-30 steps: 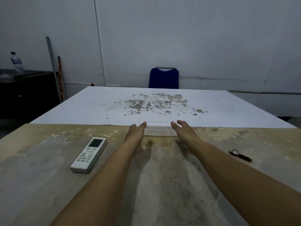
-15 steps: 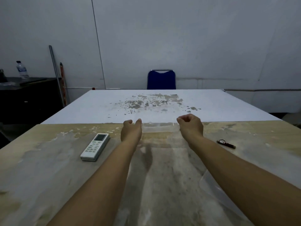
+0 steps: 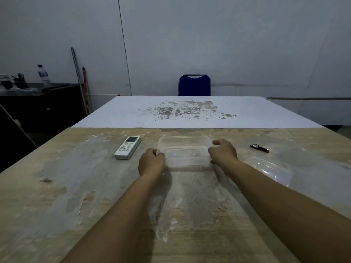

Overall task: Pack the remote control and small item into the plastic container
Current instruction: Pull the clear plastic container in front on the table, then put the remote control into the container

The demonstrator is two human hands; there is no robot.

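Observation:
A clear rectangular plastic container (image 3: pixel 184 149) stands open-topped on the worn wooden table (image 3: pixel 79 186), with nothing inside. My left hand (image 3: pixel 152 162) grips its left end and my right hand (image 3: pixel 222 151) grips its right end. A white remote control (image 3: pixel 127 147) lies on the table to the left of the container, screen end away from me. A small dark pen-like item with a metal ring (image 3: pixel 259 148) lies to the right, beyond my right hand.
A clear plastic lid (image 3: pixel 269 170) lies on the table right of my right forearm. A white board with grey stains (image 3: pixel 190 112) covers the far half. A blue chair (image 3: pixel 194 85) stands behind it. A dark counter with a water bottle (image 3: pixel 43 74) is far left.
Both hands pulled the container toward me from the white board's edge. They closed from flat and open to gripping its two ends. The view now looks further down.

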